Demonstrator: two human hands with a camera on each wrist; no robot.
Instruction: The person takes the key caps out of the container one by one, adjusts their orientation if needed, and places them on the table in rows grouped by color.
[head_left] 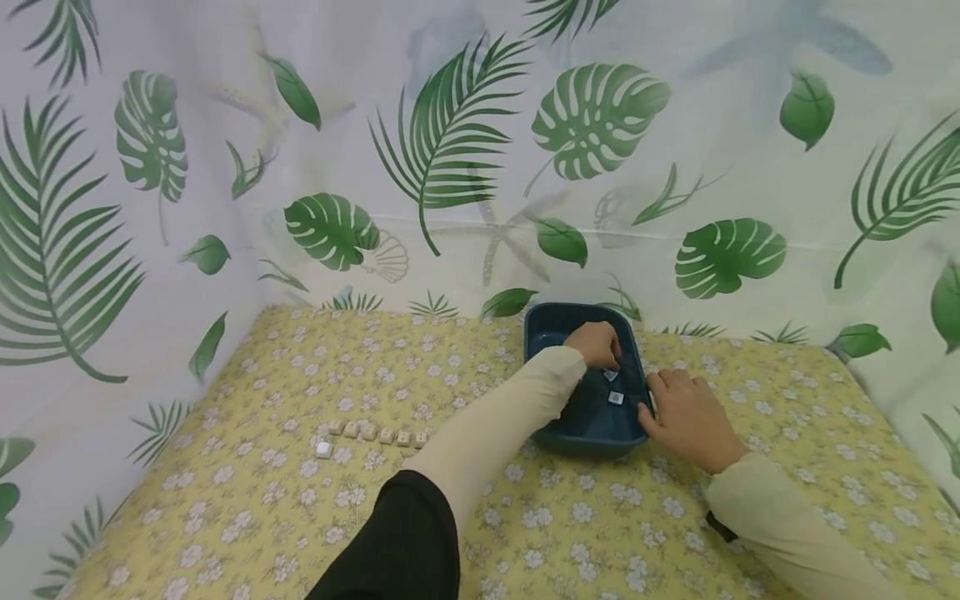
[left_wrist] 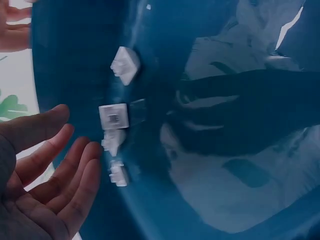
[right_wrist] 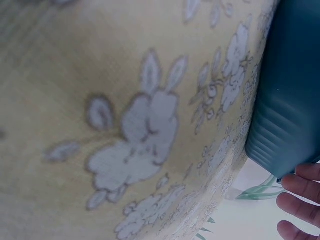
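Note:
A dark blue plastic bin point(head_left: 585, 421) stands on the cloth-covered table, against the patterned backdrop. Inside it lie several small white keycaps point(left_wrist: 114, 117), strung along the side where floor meets wall; two more plainly seen from the head are a keycap point(head_left: 616, 398) and one beside the fingers. My left hand point(head_left: 596, 343) reaches into the bin, and in the left wrist view its slightly bent fingers point(left_wrist: 82, 175) hang just beside the keycaps, holding nothing. At the bin's right rim rests my right hand point(head_left: 693, 421), its extended fingers point(right_wrist: 300, 187) along the outer wall.
To the left on the yellow floral tablecloth point(head_left: 285, 517) runs a row of beige keycaps point(head_left: 386, 435), partly covered by my left forearm. One white keycap point(head_left: 323, 450) sits in front of the row's left end. A leaf-print curtain point(head_left: 480, 167) closes off the back and sides.

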